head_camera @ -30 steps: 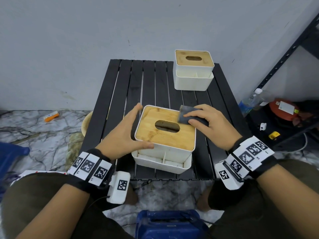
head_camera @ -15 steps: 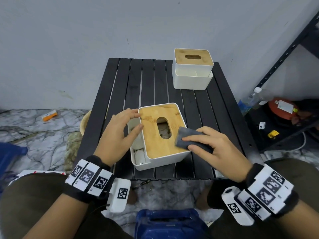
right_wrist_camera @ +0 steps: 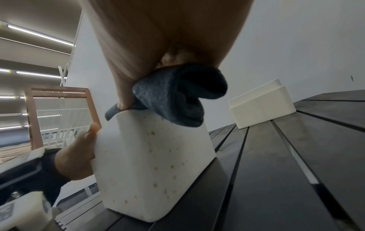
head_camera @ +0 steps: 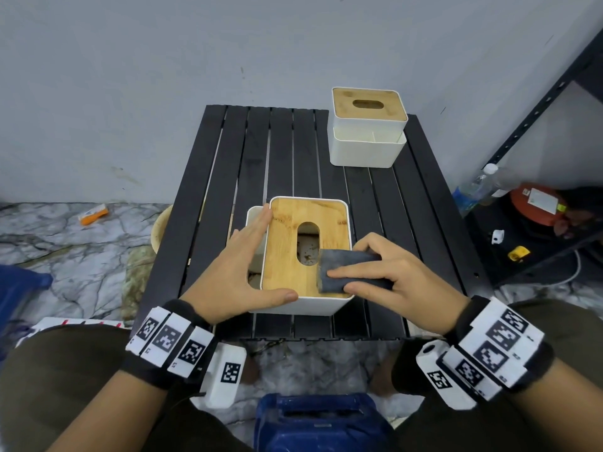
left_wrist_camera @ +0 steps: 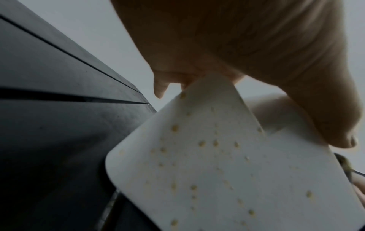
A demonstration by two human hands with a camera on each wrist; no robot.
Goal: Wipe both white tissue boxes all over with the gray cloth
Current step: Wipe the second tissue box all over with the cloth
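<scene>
- Near tissue box (head_camera: 306, 256) at desk (head_camera: 208, 190) front edge, wooden lid up.
- Gray cloth (head_camera: 346, 270) pinched in right hand (head_camera: 398, 282), pressed on lid's near right corner.
- Left hand (head_camera: 235, 272) flat-fingered, bracing left side.
- Probably mid-wipe of lid; speckled white walls next.
- Far tissue box (head_camera: 367, 128) waiting at back.

A black slatted table (head_camera: 293, 164) stands against a gray wall (head_camera: 163, 76); a bottle (head_camera: 473, 190) lies beside a black shelf (head_camera: 538, 102).

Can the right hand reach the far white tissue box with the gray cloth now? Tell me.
Probably yes: the right hand holds the gray cloth, and bare black slatted table lies between it and the far white tissue box.
</scene>
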